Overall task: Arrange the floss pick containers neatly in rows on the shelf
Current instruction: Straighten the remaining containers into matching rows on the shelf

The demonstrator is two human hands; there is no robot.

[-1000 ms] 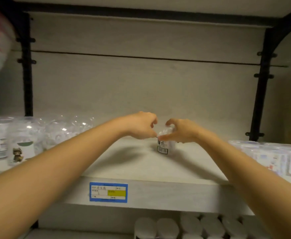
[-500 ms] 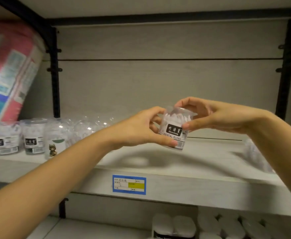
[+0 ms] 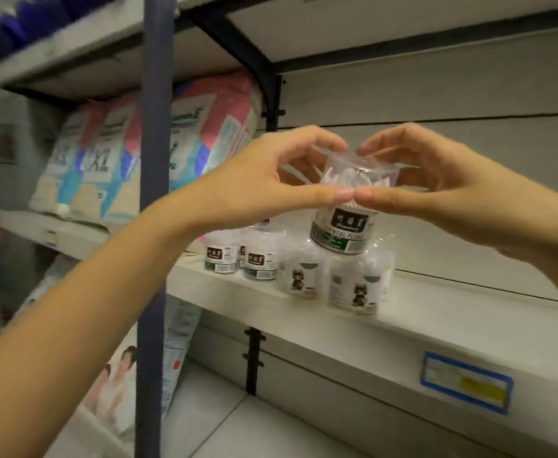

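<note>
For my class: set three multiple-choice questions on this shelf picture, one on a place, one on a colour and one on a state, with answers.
1. Where is the tub labelled DENTAL FLOSS?
A. on the floor
B. held up, above the other tubs
C. in a basket

2. What colour is the border of the shelf tag?
A. red
B. green
C. blue

3. What are the left hand and right hand doing?
A. both grip the tub
B. both hang free
C. only the left touches it

Answers: B, it sits higher than the standing ones; C, a blue frame rings the tag; A, fingers and thumbs of both curl round its top.
</note>
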